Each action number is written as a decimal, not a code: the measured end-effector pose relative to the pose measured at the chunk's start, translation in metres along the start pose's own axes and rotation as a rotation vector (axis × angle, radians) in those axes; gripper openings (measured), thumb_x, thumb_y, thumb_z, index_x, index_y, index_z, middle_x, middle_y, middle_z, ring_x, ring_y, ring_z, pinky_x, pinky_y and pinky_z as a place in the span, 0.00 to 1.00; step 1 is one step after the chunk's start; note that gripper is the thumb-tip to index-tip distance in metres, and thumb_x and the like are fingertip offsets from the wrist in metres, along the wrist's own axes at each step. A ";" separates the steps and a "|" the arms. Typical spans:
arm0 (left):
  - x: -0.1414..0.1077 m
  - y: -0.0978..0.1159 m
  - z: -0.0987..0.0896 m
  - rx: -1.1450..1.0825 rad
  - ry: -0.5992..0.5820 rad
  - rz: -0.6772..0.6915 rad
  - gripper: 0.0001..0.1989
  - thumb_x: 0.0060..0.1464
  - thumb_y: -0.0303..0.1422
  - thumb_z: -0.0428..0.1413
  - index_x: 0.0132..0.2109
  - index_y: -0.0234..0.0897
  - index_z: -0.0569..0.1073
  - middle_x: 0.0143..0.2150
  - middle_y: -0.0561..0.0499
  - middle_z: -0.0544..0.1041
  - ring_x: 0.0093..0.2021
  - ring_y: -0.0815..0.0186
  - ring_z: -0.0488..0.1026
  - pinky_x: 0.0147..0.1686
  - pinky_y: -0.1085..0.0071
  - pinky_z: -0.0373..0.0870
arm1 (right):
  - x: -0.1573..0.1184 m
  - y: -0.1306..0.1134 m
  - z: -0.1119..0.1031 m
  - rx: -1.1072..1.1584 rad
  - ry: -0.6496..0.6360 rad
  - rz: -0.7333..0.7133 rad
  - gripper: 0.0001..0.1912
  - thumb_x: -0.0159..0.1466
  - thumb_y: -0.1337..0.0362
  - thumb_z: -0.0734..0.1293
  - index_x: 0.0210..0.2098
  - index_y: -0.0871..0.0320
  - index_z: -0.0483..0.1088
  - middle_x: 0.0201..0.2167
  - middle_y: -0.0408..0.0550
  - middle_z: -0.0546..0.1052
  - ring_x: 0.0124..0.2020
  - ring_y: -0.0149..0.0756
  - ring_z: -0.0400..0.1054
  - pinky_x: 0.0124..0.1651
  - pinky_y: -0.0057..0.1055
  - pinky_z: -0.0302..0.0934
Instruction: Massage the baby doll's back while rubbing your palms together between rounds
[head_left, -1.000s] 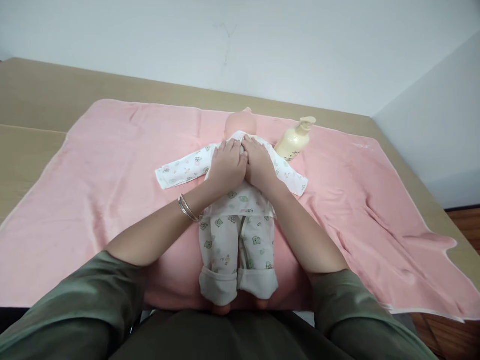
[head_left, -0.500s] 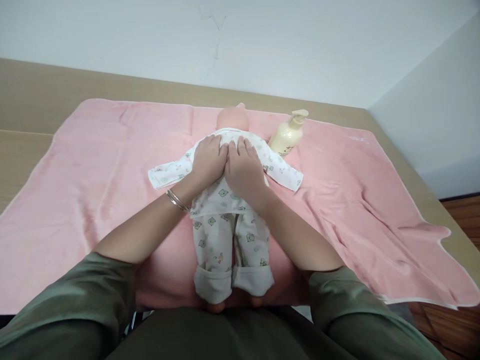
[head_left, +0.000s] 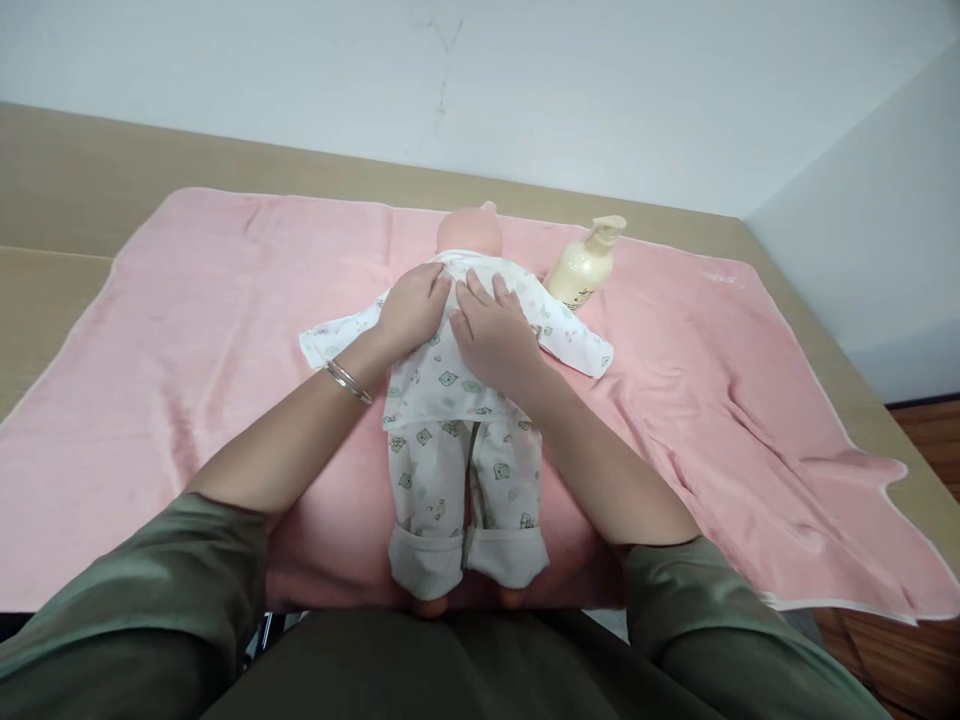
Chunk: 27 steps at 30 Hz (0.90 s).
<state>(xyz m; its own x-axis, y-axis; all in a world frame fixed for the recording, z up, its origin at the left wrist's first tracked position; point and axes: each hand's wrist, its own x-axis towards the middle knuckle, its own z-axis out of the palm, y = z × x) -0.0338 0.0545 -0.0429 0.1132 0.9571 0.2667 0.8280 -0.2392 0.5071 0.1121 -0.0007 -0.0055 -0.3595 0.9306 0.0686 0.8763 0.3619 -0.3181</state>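
A baby doll [head_left: 450, 380] lies face down on a pink blanket [head_left: 225, 290], its head away from me and its feet at the near edge. It wears a white printed top and matching trousers with turned-up cuffs. My left hand [head_left: 414, 308] rests on the left side of the doll's upper back, fingers laid over the cloth. On the right side of the back lies my right hand [head_left: 495, 335], flat with its fingers spread. Neither hand holds anything. A bracelet [head_left: 348, 382] circles my left wrist.
A cream pump bottle [head_left: 583, 268] stands on the blanket beyond the doll's right-hand sleeve. The blanket covers a wooden table [head_left: 285, 165], which meets a white wall [head_left: 600, 110] at the back. Brown wooden flooring [head_left: 877, 650] shows at lower right.
My hands have slid apart: the left went outward to the left, and the right hand's fingers spread wider. The doll and bottle stay in place; the view has shifted slightly.
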 end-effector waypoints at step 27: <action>-0.039 0.033 0.011 0.283 0.045 0.101 0.29 0.72 0.32 0.39 0.71 0.16 0.63 0.71 0.21 0.68 0.73 0.37 0.65 0.72 0.40 0.62 | 0.026 0.030 -0.002 0.147 0.032 0.123 0.37 0.73 0.64 0.54 0.77 0.76 0.49 0.80 0.65 0.51 0.83 0.52 0.42 0.84 0.54 0.37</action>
<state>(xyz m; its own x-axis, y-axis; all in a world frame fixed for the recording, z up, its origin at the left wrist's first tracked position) -0.0053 0.0110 -0.0459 0.1834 0.9212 0.3431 0.9348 -0.2714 0.2291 0.1291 0.0344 -0.0116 -0.2401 0.9695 0.0499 0.8559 0.2356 -0.4603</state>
